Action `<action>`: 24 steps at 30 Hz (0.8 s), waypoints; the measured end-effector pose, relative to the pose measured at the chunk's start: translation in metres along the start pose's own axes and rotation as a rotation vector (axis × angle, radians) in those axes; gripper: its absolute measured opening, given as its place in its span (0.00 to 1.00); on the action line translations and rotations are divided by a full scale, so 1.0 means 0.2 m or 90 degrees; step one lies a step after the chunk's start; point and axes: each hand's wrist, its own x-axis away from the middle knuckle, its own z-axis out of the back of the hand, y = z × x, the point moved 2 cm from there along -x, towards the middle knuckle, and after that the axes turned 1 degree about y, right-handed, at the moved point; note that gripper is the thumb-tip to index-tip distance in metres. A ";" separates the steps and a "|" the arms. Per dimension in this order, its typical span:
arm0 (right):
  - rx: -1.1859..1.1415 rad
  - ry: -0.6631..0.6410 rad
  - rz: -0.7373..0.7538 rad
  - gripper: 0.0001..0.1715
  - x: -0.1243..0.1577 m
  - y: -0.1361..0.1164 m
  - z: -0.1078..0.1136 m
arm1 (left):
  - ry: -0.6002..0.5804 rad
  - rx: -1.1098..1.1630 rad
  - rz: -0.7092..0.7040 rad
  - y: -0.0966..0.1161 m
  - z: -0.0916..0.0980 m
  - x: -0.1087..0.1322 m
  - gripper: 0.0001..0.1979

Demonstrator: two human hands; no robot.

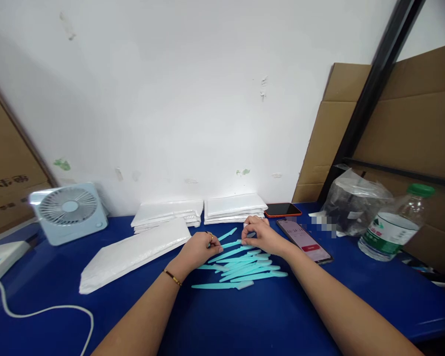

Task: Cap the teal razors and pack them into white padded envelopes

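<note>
Slim turquoise eyebrow razors (244,267), several of them with pale caps, lie in a loose overlapping pile on the blue table (222,321). At the pile's far side, one eyebrow razor (230,244) stretches between my two hands. My left hand (200,248) is closed in a pinch at its left end. The thumb and fingers of my right hand (258,233) pinch its right end, by the cap. Just beyond it, another razor (228,234) lies tilted. My fingertips partly cover the held razor's ends.
White padded envelopes are stacked in two piles (166,212) (233,205) by the wall, with a single envelope (133,254) at left. A fan (70,210) and white cable (48,310) are further left. Two phones (306,242) (283,210), a plastic bag (352,202) and a bottle (393,227) stand right.
</note>
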 end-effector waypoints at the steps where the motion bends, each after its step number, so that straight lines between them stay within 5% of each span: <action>1: 0.002 -0.001 -0.004 0.09 0.00 0.02 0.01 | 0.016 -0.015 0.002 0.00 0.00 0.00 0.14; 7: 0.057 0.037 -0.106 0.10 0.02 0.17 0.07 | 0.048 -0.064 0.087 -0.06 0.03 -0.01 0.10; 11: 0.037 -0.004 -0.079 0.12 0.03 0.14 0.07 | 0.100 -0.061 0.061 -0.02 0.04 0.01 0.12; 18: -0.002 -0.127 -0.055 0.12 0.03 0.09 0.01 | -0.036 -0.027 0.042 0.05 -0.02 0.01 0.10; 24: 0.034 -0.053 -0.122 0.13 0.03 0.16 0.07 | 0.024 -0.093 0.136 -0.04 0.04 0.01 0.05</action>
